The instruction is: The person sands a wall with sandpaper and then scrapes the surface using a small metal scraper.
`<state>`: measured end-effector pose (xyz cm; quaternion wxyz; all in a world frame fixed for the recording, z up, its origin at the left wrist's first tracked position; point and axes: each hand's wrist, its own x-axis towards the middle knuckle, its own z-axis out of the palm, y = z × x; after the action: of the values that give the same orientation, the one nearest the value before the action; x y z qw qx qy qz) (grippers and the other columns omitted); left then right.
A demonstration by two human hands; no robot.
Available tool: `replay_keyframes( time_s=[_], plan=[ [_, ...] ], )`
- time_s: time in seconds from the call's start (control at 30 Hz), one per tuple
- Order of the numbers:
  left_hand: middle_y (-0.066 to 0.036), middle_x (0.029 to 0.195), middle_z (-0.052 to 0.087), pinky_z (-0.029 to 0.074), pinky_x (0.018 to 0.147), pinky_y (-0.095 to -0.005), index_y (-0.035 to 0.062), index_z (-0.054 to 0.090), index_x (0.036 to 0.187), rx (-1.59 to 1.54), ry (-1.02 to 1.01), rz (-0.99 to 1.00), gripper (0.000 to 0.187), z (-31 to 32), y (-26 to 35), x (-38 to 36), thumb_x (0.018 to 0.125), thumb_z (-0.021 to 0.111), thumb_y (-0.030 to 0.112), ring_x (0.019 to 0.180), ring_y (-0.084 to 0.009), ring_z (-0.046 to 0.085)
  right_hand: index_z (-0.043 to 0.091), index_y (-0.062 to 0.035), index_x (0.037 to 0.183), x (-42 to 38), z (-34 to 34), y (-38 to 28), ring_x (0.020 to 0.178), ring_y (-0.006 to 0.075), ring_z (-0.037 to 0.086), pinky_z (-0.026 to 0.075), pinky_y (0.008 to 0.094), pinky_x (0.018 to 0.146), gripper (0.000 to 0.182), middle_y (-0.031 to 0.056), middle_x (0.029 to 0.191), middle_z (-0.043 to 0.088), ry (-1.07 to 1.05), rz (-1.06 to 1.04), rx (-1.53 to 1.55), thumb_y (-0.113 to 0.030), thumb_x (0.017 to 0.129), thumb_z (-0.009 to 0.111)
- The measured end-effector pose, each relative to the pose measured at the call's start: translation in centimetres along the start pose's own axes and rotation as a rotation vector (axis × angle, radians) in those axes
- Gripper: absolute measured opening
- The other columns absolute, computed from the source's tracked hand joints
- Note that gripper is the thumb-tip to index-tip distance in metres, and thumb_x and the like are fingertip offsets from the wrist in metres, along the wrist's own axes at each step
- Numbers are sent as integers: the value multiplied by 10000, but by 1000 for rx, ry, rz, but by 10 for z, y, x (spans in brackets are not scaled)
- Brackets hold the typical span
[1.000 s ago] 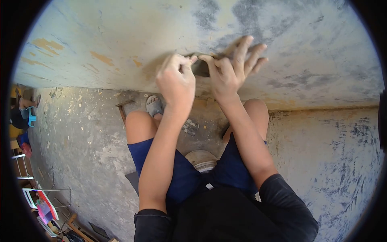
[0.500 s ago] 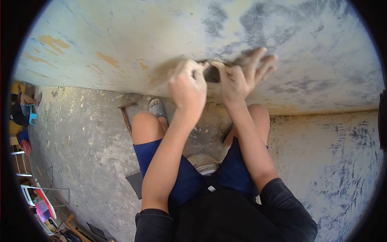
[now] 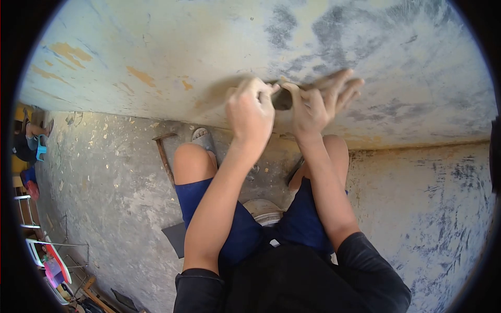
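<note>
My left hand [image 3: 250, 109] is closed, its fingers pinching the left side of a dark piece of sandpaper [image 3: 283, 99] against the pale, patchy wall [image 3: 209, 47]. On the other side of the sandpaper, my right hand [image 3: 315, 107] hooks its thumb at the edge, while its other fingers stretch up and to the right along the wall. Both hands look dusty. Part of the sandpaper is hidden behind the fingers. Grey scuffed patches mark the wall above and right of my hands.
A hammer [image 3: 165, 154] lies on the concrete floor [image 3: 115, 177] left of my knee. A dark flat sheet [image 3: 175, 237] rests beside my left thigh. Under me is a pale round seat or bucket [image 3: 261, 208]. Far left, a person's leg [image 3: 39, 129] shows near a blue stool [image 3: 40, 148].
Both hands have shifted slightly right and down along the wall with the sandpaper between them. My grip looks the same.
</note>
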<state>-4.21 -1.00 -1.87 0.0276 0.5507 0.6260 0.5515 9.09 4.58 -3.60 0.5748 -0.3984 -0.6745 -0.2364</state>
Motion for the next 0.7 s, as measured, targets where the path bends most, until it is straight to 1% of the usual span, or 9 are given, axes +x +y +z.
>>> replay_keyframes(
  time_s=[0.07,0.1,0.2,0.27,0.33,0.43,0.53,0.63,0.7],
  plan=[
    [-84,740,720,486,623,-340,19,666,771,-104,65,-79,199,-10,-8,7,907,802,71,617,-200,625,527,-126,586,2,10,-14,1628,519,108,16,638,1312,503,247,1652,444,-32,-52,-21,-385,789,908],
    [-83,733,717,465,568,-314,11,671,774,-65,52,-86,199,-10,-11,7,881,835,49,608,-162,622,525,-137,583,2,10,-16,1626,520,122,7,635,1313,500,245,1645,456,-39,-28,-4,-390,807,893],
    [-91,740,722,478,576,-327,14,674,775,-20,65,-27,188,-1,-7,6,896,813,48,619,-177,639,529,-131,584,1,2,-3,1625,517,127,25,640,1313,502,245,1647,453,-79,-75,-22,-385,783,913],
    [-102,737,710,499,618,-359,16,660,764,-80,5,4,197,12,-5,-2,908,788,57,617,-216,638,537,-126,587,-10,-9,18,1624,519,133,38,640,1313,500,244,1651,449,-65,-75,-45,-383,771,924],
    [-109,746,716,513,726,-403,21,672,765,-76,-23,48,182,24,8,-10,928,736,72,646,-260,647,544,-122,589,-9,-23,28,1622,520,139,51,640,1314,498,243,1654,445,-59,-82,-73,-381,759,934],
    [-103,750,726,516,710,-393,13,672,774,-69,-67,31,171,19,13,-8,933,719,55,647,-251,657,548,-108,600,-7,-30,28,1622,527,123,48,645,1311,498,263,1660,423,-126,-7,-74,-369,738,949],
    [-95,749,727,510,669,-362,10,668,779,-66,-37,5,168,0,2,3,924,745,46,634,-220,645,541,-105,601,-3,-2,5,1621,533,114,30,653,1307,495,286,1656,414,-11,-1,25,-361,761,934],
    [-81,781,746,490,615,-301,11,688,779,-70,29,-102,178,-10,-8,6,893,819,55,635,-169,622,533,-111,600,4,6,-14,1624,531,106,22,652,1305,486,299,1652,411,-46,-41,27,-351,806,902],
    [-85,793,750,500,624,-314,13,688,781,-51,32,-77,178,-7,-5,4,895,815,62,645,-177,634,534,-110,603,3,2,-5,1624,530,106,27,653,1306,483,300,1654,408,-64,-67,23,-345,798,909]
  ],
)
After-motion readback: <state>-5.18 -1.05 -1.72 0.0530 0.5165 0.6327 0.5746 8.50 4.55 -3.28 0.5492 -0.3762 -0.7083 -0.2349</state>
